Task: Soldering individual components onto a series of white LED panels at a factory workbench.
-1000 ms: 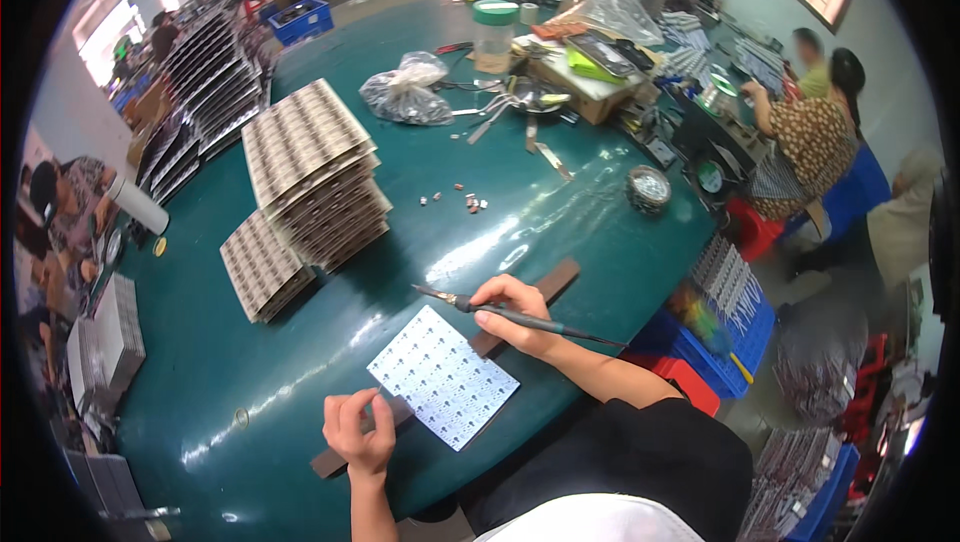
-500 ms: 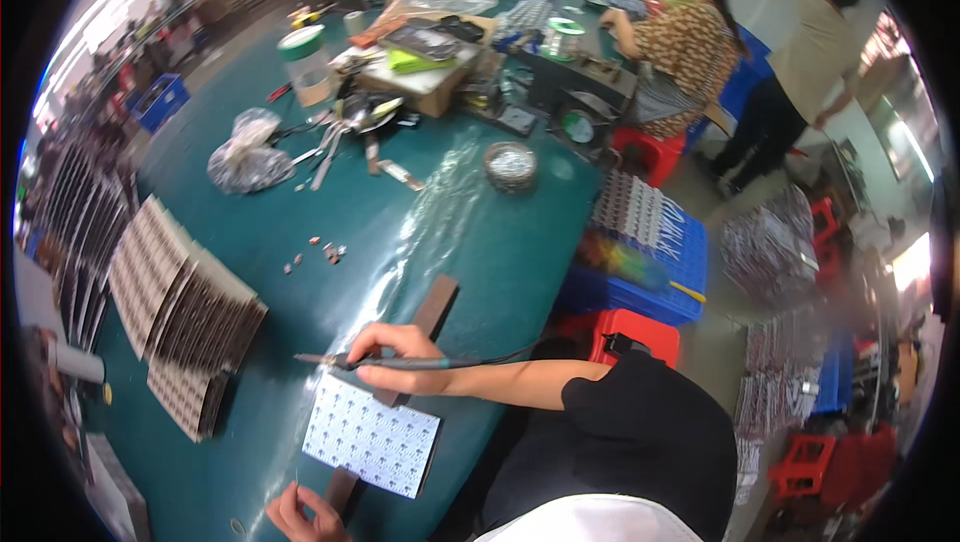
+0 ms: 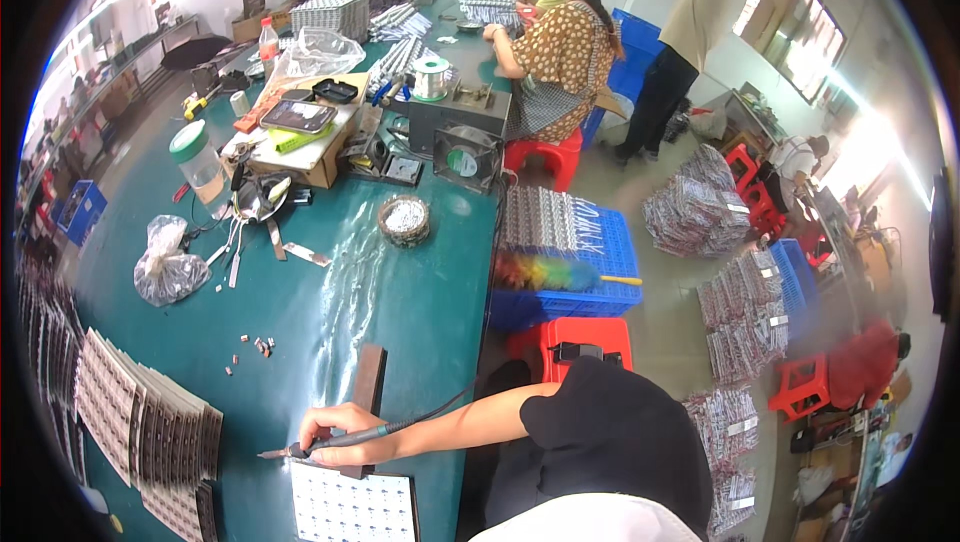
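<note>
My R hand (image 3: 356, 450) is curled round the soldering iron (image 3: 368, 433) (tip pointing L), nr the white sheet (image 3: 350, 507); L hand, can't tell.

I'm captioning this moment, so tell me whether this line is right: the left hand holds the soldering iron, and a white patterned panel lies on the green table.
Not quite; the hand is wrong. The head view shows the right hand holding the soldering iron, and a white patterned panel lies on the green table.
</note>
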`<state>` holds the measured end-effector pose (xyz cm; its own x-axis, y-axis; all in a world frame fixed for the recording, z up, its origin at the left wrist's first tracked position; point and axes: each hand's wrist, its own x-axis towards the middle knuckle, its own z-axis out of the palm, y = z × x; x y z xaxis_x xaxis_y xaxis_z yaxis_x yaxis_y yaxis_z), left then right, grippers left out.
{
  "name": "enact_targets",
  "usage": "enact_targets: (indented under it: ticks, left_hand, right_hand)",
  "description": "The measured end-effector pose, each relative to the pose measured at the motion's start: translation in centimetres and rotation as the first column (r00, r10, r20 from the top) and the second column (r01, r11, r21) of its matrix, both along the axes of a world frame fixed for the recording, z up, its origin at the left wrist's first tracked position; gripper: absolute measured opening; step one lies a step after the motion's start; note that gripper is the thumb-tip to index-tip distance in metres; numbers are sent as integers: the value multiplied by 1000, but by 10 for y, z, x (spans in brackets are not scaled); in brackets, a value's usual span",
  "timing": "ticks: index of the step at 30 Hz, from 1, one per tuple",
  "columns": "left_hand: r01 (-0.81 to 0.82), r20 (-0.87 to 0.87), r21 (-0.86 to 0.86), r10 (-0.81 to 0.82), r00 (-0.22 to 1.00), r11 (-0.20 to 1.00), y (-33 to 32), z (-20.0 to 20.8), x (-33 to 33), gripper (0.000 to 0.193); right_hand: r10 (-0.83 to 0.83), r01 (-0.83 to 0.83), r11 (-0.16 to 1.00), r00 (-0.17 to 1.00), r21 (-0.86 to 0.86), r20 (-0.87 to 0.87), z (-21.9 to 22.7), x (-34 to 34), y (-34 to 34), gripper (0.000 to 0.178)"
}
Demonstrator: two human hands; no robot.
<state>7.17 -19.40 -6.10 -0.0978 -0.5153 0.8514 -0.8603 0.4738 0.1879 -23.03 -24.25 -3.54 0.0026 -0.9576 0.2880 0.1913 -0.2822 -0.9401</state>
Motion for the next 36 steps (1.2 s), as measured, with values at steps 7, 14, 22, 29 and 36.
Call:
enact_targets:
  ticks: [7, 14, 22, 29, 36]
  left_hand:
    - [3, -27, 57, -1, 1000, 998, 2, 10, -8, 5]
    - [58, -66, 63, -54, 996, 996, 1, 21, -18, 5]
    - [-25, 247, 61, 10, 969, 998, 10, 44, -9, 4]
    - [162, -161, 214, -129, 979, 963, 10, 4, 10, 20]
    - [85, -21, 226, -82, 996, 970, -2, 42, -22, 24]
  right_hand:
    - [22, -21, 999, 999, -30, 33, -5, 2, -4, 22]
    - [38, -38, 999, 999, 1, 28, -2, -3, -4, 22]
    - [20, -20, 1000, 1000, -13, -21, -12, 2, -1, 20]
    - [58, -41, 984, 994, 174, -89, 14, -10, 5, 17]
    - [3, 1, 995, 999, 97, -42, 16, 8, 9, 17]
